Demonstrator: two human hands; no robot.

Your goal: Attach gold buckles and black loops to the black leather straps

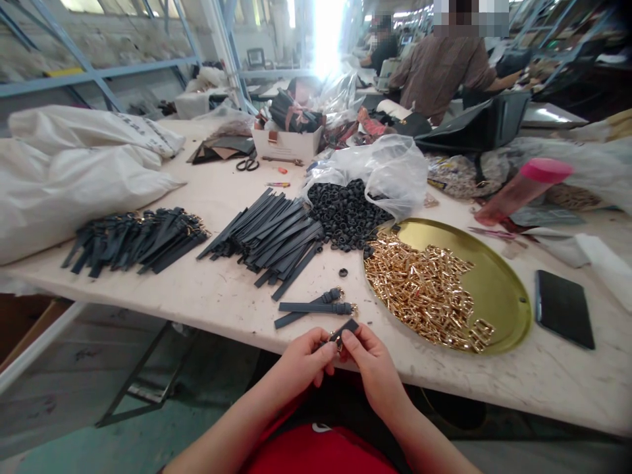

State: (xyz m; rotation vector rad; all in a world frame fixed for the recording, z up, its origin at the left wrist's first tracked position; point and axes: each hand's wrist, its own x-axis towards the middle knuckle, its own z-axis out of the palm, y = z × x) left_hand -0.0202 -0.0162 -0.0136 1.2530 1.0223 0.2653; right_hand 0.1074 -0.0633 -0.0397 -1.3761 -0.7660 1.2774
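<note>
A short dark strap (345,330) with a bit of gold metal is pinched between my left hand (312,355) and my right hand (368,350), at the table's front edge. Just beyond them lie two finished-looking straps (311,307) with gold buckles. Behind these is a pile of plain dark straps (276,237), beside a heap of small black loops (345,214) spilling from a clear plastic bag (390,164). To the right, a round gold tray (503,289) holds many gold buckles (424,283). More buckled straps (141,240) are piled at the left.
A phone (564,308) lies right of the tray, near a pink-lidded container (528,187). Scissors (247,164) and a white box (287,143) stand farther back. White sacks (83,184) cover the left side. People (439,69) are at the back.
</note>
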